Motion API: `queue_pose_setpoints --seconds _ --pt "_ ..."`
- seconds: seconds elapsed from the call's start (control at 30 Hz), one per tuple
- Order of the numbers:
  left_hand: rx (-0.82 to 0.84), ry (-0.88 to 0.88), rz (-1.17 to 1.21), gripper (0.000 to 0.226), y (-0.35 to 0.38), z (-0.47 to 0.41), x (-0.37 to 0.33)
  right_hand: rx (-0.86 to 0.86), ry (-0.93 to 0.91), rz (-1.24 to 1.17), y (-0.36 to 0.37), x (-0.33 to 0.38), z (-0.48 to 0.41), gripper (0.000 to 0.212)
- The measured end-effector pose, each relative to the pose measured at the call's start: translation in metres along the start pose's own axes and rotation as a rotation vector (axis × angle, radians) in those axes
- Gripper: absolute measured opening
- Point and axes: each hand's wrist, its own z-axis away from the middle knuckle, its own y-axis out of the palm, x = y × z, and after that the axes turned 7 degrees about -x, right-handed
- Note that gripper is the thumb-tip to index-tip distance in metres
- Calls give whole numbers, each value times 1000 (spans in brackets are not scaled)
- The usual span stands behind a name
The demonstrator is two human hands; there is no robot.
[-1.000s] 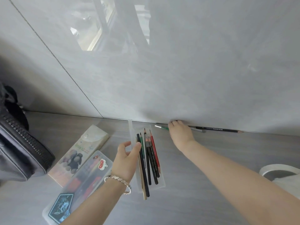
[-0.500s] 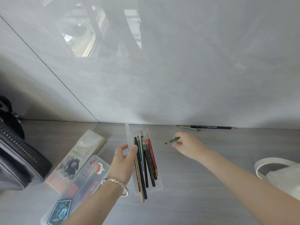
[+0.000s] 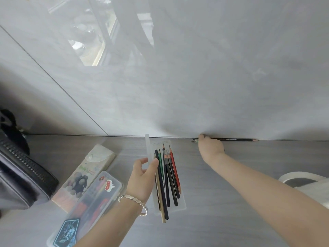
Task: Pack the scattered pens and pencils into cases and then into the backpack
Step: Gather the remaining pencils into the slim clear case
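Observation:
An open clear pencil case (image 3: 181, 205) lies on the grey table with several pencils (image 3: 170, 177) in it, red, green and black among them. My left hand (image 3: 142, 177) pinches the case's upright lid at its left edge. Far out at the foot of the wall, my right hand (image 3: 211, 147) has its fingers curled down over the left end of a long black pencil (image 3: 235, 139). A short pencil tip (image 3: 194, 140) pokes out left of that hand. The dark backpack (image 3: 23, 177) lies at the left edge.
A pale case printed with a bear (image 3: 85, 173) and a closed clear case with stickers (image 3: 96, 200) lie between the backpack and my left arm. A white bag handle (image 3: 302, 177) shows at the right edge. The glossy wall stands right behind the table.
My right hand, which lifted a green pencil away from the wall half a second ago, has gone back to the wall farther right, onto the black pencil's end. My left hand stays on the case.

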Motion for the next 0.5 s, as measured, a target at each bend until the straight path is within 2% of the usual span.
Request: queue_pose_setpoints --seconds 0.1,0.17,0.27,0.33,0.4,0.5 --pt "-4 2 -2 39 1 1 0 61 6 -23 1 2 1 36" --pt "-4 -5 -3 41 2 2 1 91 30 -169 -5 3 12 27" --pt "-11 -2 -23 42 8 4 2 55 117 -674 -22 11 39 16" --pt "4 -16 -12 43 13 6 1 66 60 -953 -35 23 62 16" --pt "26 -28 -9 44 22 8 -2 60 -20 -1013 -46 35 85 22" --pt "57 -21 -1 42 32 9 -7 65 -83 -909 -51 43 105 34"
